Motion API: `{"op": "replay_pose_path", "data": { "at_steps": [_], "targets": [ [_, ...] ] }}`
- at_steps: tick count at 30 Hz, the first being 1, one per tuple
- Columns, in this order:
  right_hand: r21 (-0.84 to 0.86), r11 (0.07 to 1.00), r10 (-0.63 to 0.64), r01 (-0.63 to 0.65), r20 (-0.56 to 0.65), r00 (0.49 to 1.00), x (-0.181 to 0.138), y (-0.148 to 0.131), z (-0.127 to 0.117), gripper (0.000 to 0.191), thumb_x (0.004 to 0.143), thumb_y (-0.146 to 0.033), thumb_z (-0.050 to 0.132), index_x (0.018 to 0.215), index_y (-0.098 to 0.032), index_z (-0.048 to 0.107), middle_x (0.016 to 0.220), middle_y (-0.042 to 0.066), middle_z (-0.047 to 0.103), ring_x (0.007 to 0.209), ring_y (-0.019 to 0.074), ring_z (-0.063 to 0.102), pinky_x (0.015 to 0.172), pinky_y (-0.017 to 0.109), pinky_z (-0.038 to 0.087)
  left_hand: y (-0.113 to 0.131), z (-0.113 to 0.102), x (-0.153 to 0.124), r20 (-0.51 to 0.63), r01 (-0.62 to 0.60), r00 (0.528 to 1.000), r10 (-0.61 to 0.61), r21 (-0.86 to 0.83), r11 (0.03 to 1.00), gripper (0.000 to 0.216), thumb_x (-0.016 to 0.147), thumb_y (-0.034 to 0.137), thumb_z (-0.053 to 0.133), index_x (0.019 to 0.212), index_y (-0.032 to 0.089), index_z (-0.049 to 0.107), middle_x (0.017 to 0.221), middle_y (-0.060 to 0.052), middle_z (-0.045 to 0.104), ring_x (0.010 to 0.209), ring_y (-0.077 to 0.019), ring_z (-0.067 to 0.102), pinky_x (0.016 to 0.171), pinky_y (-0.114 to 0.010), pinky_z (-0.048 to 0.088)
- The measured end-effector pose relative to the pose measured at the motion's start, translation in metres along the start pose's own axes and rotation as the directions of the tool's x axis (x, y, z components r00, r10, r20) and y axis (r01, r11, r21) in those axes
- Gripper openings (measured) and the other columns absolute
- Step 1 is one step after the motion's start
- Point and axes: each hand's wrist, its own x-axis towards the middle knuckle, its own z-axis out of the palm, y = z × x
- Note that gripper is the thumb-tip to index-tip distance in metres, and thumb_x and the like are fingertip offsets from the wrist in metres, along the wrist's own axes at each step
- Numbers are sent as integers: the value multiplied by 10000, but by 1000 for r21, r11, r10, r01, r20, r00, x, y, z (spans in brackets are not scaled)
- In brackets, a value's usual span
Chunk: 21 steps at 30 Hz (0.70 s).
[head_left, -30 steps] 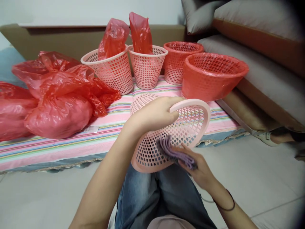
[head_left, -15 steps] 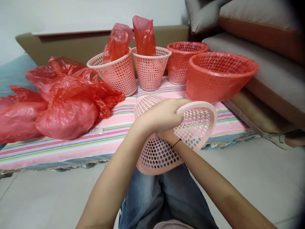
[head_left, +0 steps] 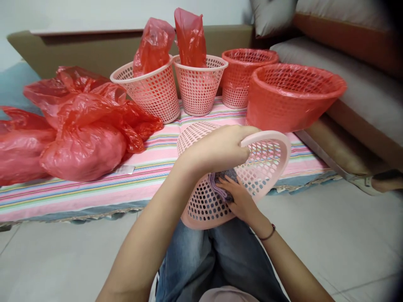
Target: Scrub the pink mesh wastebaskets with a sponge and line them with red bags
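Observation:
A pink perforated plastic basket lies tilted over my lap, its mouth facing me. My left hand is closed on the basket's upper rim, thumb side at the edge. Inside the mouth, my right hand presses a folded grey-purple cloth against the lower inner wall. The fingers of that hand lie spread over the cloth. The basket's base end rests toward the striped cover, partly hidden by my left hand and forearm.
Two pink baskets with red plastic bags inside stand behind. To their right are two baskets lined with red plastic. Filled red bags lie left on the striped cover. Grey cushions are stacked right.
My right hand has drawn back from deep inside the basket toward its mouth, bringing the cloth into sight. My left hand still grips the rim. The view has shifted slightly.

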Motion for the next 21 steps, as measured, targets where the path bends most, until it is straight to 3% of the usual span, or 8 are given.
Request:
{"op": "replay_pose_path", "data": {
  "at_steps": [7,12,15,18,21],
  "targets": [
    [25,999,-47,48,-48,998,-70,-8,-6,805,574,8,450,1317,-250,621,1425,60,590,1429,285,421,1194,681,171,4,3,10,4,12,1000,-12,30,999,365,797,79,450,1059,181,683,1064,-22,733,947,-182,650,827,-293,490],
    [-34,998,-46,44,-66,997,-77,-18,-1,792,590,-6,460,1343,-209,603,1456,84,556,1440,320,398,1180,703,181,18,-6,2,-102,99,992,-77,235,967,337,956,349,484,1157,159,677,1173,-98,713,1083,-269,644,968,-417,471],
    [-47,998,-36,33,-77,996,-72,-26,2,772,608,-31,475,1352,-194,598,1474,95,535,1441,346,387,1171,720,173,26,-10,-26,-245,151,967,-72,320,935,416,942,403,550,1279,169,618,1324,-123,646,1230,-310,583,1062,-466,420],
    [-11,1000,-22,21,-86,996,-67,-34,4,732,663,-40,474,1369,-196,584,1488,98,518,1441,342,389,1163,725,191,21,1,-68,-398,141,917,-29,257,956,487,945,421,565,1392,230,531,1466,-87,546,1357,-279,496,1150,-436,356],
    [74,997,7,2,-124,992,-63,-37,9,672,727,-45,475,1365,-221,588,1471,90,540,1430,326,410,1163,714,216,0,33,-110,-546,283,819,-177,115,952,602,903,451,633,1448,259,465,1476,-84,539,1375,-276,485,1149,-433,381]
  ]
}}
